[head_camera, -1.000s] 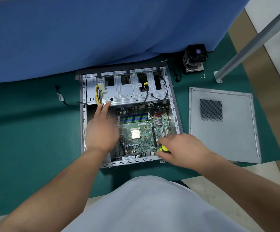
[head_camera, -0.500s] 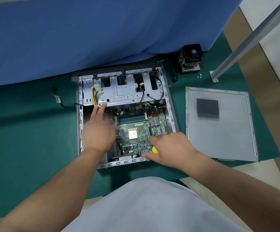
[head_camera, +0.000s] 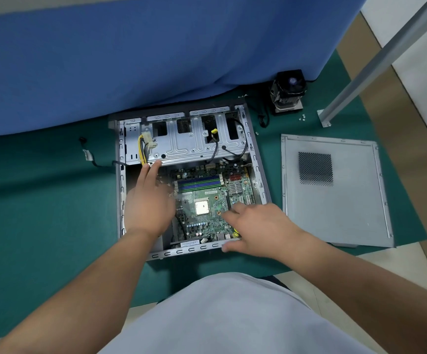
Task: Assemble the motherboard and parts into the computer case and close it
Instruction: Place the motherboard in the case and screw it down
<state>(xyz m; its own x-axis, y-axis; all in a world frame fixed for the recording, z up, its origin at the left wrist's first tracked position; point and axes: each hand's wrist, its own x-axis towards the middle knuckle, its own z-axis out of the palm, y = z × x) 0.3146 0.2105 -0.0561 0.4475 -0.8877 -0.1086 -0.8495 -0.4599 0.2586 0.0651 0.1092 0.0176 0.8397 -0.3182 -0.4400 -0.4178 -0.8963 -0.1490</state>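
right of case (head_camera: 258,159): side panel (head_camera: 335,200) flat, cooler (head_camera: 287,92) behind. l hand (head_camera: 148,208) fingers straight; r hand (head_camera: 255,226) fingers blurred, can't tell.

The left hand (head_camera: 148,205) covers the left part of the motherboard (head_camera: 208,200), and what its palm touches is not visible. The right hand (head_camera: 254,227) is blurred and hides the near right corner of the board; only a small yellow piece (head_camera: 236,233) shows under it, too little to tell what it is or if the fingers hold it. The far edge of the computer case (head_camera: 261,172) goes under the blue cloth (head_camera: 156,52). The small screws (head_camera: 302,118) near the CPU cooler (head_camera: 287,92) are too tiny to count. Both forearms are cut by the lower edge
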